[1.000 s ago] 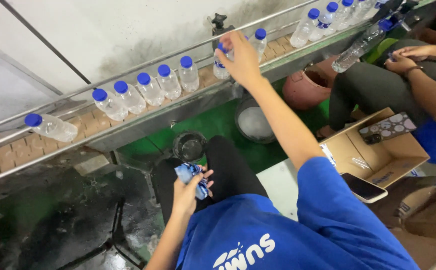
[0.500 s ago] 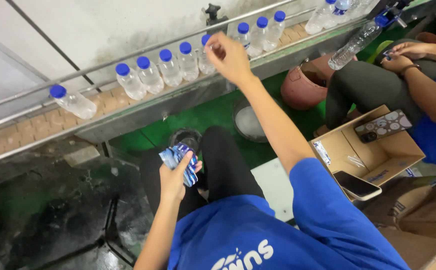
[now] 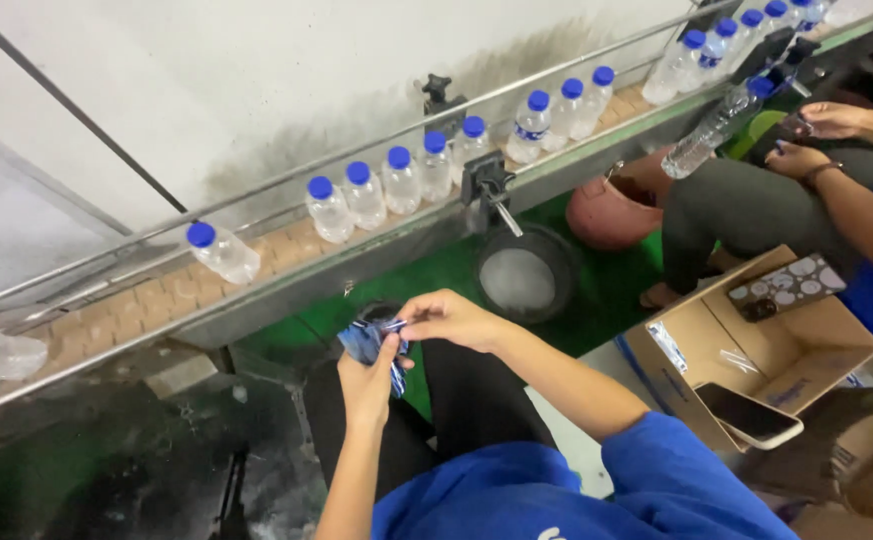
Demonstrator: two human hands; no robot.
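Two hands meet over the lap of the person in the blue shirt: the left hand is closed around a small bunch of blue plastic labels, which stick up out of the fist, and the right hand pinches the top edge of that bunch between thumb and fingertips, just above the left thumb. The bunch sits below and in front of the conveyor, well apart from the bottles on it. A row of clear bottles with blue caps stands upright on the belt between two metal guide rails, with a lone bottle lying tilted further to the left and more bottles farther up the line at the upper right. A black clamp with a handle juts out from the near rail, between the hands and the belt. Under the conveyor stand a dark round bucket and a reddish pot on the green floor. To the right sits an open cardboard box with a phone lying on its flap. Beyond it a co-worker's hands hold another bottle at a slant.
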